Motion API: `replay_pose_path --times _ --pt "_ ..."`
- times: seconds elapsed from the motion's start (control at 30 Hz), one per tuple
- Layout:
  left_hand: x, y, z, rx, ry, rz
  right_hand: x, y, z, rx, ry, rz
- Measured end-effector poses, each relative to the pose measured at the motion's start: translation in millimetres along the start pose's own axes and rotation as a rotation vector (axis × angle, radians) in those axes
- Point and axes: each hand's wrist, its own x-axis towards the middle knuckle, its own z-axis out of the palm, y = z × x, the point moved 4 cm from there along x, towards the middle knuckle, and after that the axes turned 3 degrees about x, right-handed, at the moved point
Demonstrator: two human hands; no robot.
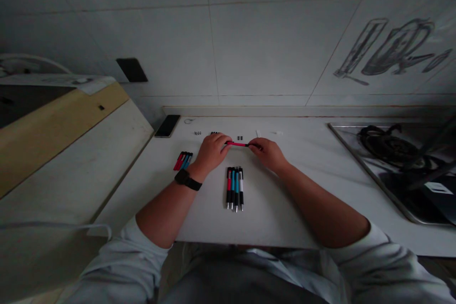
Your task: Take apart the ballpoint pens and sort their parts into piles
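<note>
Both of my hands hold one red pen [236, 143] level above the white counter [292, 185]. My left hand [212, 149], with a black watch on its wrist, is closed on the pen's left end. My right hand [267, 152] pinches the black tip at the right end. Just in front of my hands lies a neat row of several assembled pens [235, 187], red, blue and white with black grips. A small bunch of pen barrels [183, 160], red and blue, lies to the left of my left hand.
Small pen parts [239, 137] are scattered behind my hands near the wall. A black phone [167, 125] lies at the counter's back left. A gas hob [402, 161] takes up the right side. A wooden board [53, 128] leans on the left.
</note>
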Motion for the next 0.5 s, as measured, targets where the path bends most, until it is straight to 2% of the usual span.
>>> replay_pose_path --times 0.5 --pt "-2 -9 16.4 -0.059 -0.127 0.018 -1 -1 2 0.023 -0.056 0.021"
